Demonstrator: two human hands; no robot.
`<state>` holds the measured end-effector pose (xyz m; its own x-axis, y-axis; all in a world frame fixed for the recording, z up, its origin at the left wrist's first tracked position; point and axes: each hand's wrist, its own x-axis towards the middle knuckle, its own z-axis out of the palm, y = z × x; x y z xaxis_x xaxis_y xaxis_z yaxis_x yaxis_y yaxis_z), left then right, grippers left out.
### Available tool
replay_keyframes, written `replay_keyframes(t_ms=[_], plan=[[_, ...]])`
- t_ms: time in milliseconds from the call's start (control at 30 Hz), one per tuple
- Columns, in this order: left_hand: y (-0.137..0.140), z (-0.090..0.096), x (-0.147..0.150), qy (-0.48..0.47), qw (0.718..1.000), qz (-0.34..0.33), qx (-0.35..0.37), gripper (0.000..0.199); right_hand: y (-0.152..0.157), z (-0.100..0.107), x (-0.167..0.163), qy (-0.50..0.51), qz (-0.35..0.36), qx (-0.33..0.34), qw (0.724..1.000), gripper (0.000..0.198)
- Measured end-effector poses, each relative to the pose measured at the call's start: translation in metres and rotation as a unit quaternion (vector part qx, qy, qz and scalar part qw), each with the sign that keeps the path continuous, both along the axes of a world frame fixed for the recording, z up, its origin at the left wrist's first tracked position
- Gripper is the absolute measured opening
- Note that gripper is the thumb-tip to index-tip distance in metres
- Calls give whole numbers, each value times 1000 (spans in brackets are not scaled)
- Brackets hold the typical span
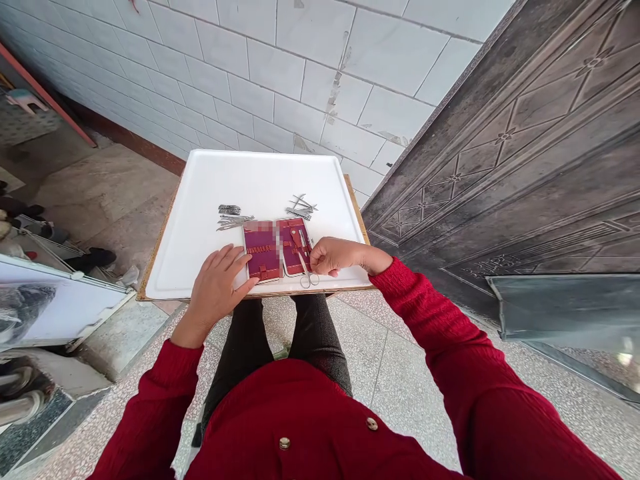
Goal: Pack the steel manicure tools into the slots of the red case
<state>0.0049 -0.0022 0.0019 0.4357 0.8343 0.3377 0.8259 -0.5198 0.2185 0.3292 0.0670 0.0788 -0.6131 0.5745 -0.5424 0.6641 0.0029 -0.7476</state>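
A manicure case (265, 248) with a purple-red lining and red loops lies open on a white tabletop. My left hand (220, 283) is spread flat, its fingertips at the case's left edge. Over the right edge is my right hand (333, 257), fingers curled together; what they hold, if anything, is hidden. Small scissors (309, 280) lie at the right half, their finger rings past the near edge. Beyond the case are a left group of metal nail tools (233, 219) and a right group (300, 208).
The white tabletop (260, 177) stands against a tiled wall (275, 67). A dark patterned metal door (490, 160) rises at the right. On the left are a white box-like unit (55, 300) and cluttered items on the floor.
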Motion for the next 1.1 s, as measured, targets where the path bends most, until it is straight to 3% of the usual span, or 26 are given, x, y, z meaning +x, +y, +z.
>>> replay_keyframes(t_ms=[200, 467, 600, 833, 1000, 1100], plan=[[0, -1, 0, -8, 1000, 3, 6, 53, 10, 6, 28, 14, -68, 20, 997, 4], [0, -1, 0, -8, 1000, 4, 11, 53, 69, -3, 42, -13, -208, 147, 967, 14], [0, 0, 0, -3, 1000, 5, 6, 54, 86, -10, 33, -85, -209, 212, 951, 18], [0, -1, 0, -6, 1000, 2, 4, 53, 64, -8, 20, -157, -228, 339, 899, 17], [0, -1, 1, -14, 1000, 0, 5, 52, 35, 5, -5, -135, -172, 301, 928, 21], [0, -1, 1, -12, 1000, -1, 4, 53, 30, 8, -25, -205, -122, 330, 913, 25]])
